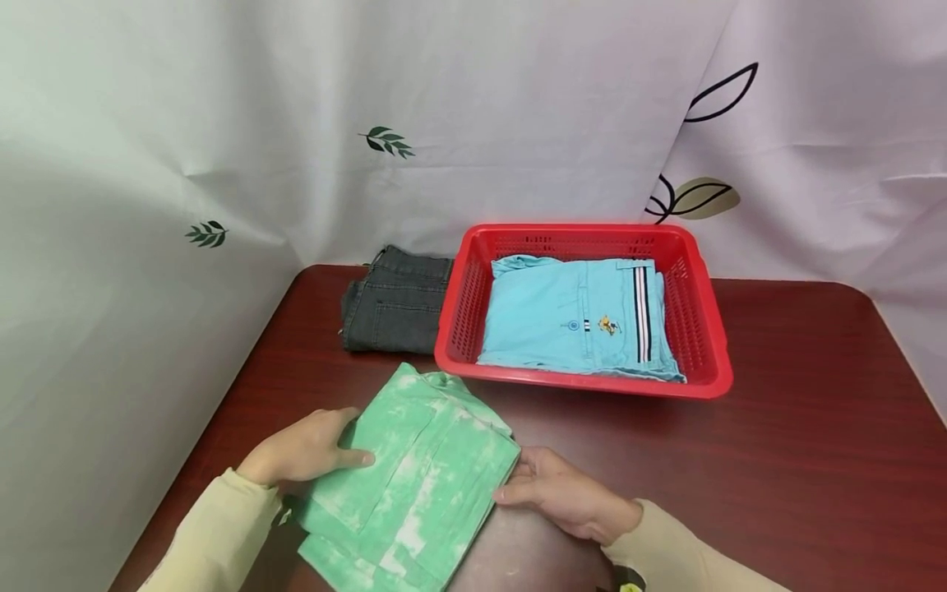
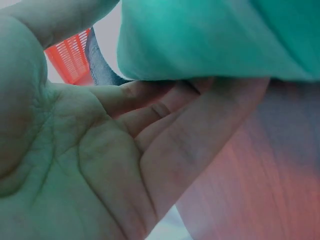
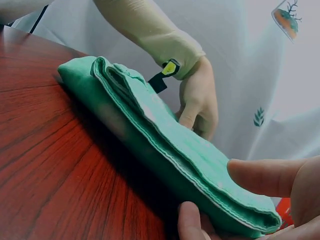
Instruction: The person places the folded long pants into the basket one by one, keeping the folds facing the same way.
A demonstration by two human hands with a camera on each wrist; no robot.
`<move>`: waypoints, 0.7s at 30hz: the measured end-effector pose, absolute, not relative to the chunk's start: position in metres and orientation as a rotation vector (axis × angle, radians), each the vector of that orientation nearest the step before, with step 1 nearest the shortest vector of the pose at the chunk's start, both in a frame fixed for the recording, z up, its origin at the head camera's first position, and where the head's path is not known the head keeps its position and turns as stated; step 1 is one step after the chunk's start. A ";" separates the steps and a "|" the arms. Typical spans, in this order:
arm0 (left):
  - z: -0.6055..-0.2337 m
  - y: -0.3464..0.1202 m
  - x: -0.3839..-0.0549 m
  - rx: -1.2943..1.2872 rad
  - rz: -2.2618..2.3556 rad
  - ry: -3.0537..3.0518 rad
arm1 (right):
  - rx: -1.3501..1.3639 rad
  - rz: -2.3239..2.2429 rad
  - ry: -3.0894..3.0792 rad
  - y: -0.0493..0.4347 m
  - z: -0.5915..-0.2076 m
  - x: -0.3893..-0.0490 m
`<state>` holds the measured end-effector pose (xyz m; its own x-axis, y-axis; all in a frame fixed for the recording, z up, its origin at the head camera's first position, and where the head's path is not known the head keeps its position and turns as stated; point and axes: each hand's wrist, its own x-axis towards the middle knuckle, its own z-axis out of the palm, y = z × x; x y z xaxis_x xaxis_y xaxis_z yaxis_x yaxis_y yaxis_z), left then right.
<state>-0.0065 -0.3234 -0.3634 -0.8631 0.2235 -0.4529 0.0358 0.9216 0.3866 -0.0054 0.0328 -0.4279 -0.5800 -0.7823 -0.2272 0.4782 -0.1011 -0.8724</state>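
Folded green pants [image 1: 414, 477] with white blotches lie at an angle between my two hands, close over the table. My left hand [image 1: 314, 448] holds their left edge, thumb on top and fingers tucked beneath, as the left wrist view shows. At the right corner my right hand [image 1: 562, 493] grips the layered edge between thumb [image 3: 265, 176] and fingers. In the right wrist view the stacked folds of the green pants [image 3: 165, 145] face me, with a dark shadow under them.
Beyond the pants stands a red plastic basket [image 1: 719, 362] with folded light-blue pants [image 1: 540, 316] inside. Dark grey jeans [image 1: 403, 300] lie folded against its left side. The reddish-brown table [image 1: 814, 395] extends to the right, and a white patterned curtain [image 1: 518, 107] hangs behind.
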 end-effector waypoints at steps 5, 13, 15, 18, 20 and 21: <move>-0.366 -0.326 0.000 0.177 0.569 2.577 | -0.321 -1.836 1.258 0.027 -0.424 -0.005; -0.369 -0.328 0.007 0.141 0.645 2.551 | -0.244 -1.866 1.185 0.020 -0.419 -0.003; -0.370 -0.328 0.009 0.135 0.658 2.545 | -0.235 -1.856 1.183 0.019 -0.418 -0.002; -0.370 -0.328 0.012 0.127 0.680 2.536 | -0.219 -1.831 1.190 0.018 -0.417 -0.003; -0.370 -0.329 0.013 0.110 0.684 2.541 | -0.211 -1.822 1.183 0.018 -0.417 -0.003; -0.371 -0.329 0.015 0.101 0.684 2.544 | -0.210 -1.820 1.180 0.017 -0.417 -0.003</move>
<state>0.0146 -0.3288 -0.3706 -0.8723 0.1950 -0.4484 -0.0562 0.8710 0.4881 -0.0032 0.0172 -0.4171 -0.5567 -0.7674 -0.3180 0.6033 -0.1104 -0.7899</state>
